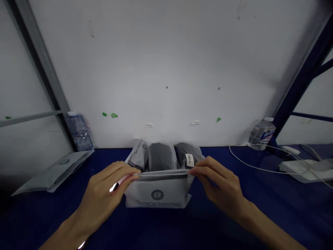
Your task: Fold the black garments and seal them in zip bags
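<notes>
A grey branded pouch [158,192] stands on the dark blue table [234,222] in front of me. My left hand [104,192] pinches the pouch's top edge at its left corner. My right hand [221,184] pinches the same edge at its right corner, and the edge is stretched straight between them. Behind the pouch stand three more grey packets [162,156] leaning against the white wall, one with a barcode label.
A stack of flat grey bags [54,172] lies at the left. Water bottles stand at the left [79,130] and right [261,133] by the wall. A white cable [249,165] runs to a power strip [304,170] at the right.
</notes>
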`<state>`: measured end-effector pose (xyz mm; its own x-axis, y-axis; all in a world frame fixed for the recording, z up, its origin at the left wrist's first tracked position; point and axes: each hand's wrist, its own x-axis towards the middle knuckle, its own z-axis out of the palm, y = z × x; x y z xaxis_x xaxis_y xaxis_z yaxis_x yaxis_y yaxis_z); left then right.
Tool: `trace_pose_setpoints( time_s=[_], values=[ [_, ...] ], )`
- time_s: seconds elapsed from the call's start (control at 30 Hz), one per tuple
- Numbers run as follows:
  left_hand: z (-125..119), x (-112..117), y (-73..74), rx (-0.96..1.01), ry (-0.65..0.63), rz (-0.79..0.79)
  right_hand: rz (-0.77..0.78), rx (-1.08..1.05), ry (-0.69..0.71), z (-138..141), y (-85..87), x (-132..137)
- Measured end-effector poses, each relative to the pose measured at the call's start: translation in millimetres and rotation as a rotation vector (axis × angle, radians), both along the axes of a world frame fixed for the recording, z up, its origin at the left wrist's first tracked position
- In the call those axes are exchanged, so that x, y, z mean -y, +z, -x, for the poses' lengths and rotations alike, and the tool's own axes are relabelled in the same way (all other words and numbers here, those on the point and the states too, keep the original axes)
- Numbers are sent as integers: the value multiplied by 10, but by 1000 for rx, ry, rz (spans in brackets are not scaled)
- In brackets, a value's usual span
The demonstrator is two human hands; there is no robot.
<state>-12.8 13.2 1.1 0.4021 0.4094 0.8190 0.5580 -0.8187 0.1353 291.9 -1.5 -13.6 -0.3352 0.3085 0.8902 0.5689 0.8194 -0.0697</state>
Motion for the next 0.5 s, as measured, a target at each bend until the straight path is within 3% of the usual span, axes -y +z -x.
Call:
trace_pose_setpoints(
  time_s=[0.5],
  values=[
    [-16,-27,-14,35,35,106,127,74,-62,-154,96,-31]
  ],
)
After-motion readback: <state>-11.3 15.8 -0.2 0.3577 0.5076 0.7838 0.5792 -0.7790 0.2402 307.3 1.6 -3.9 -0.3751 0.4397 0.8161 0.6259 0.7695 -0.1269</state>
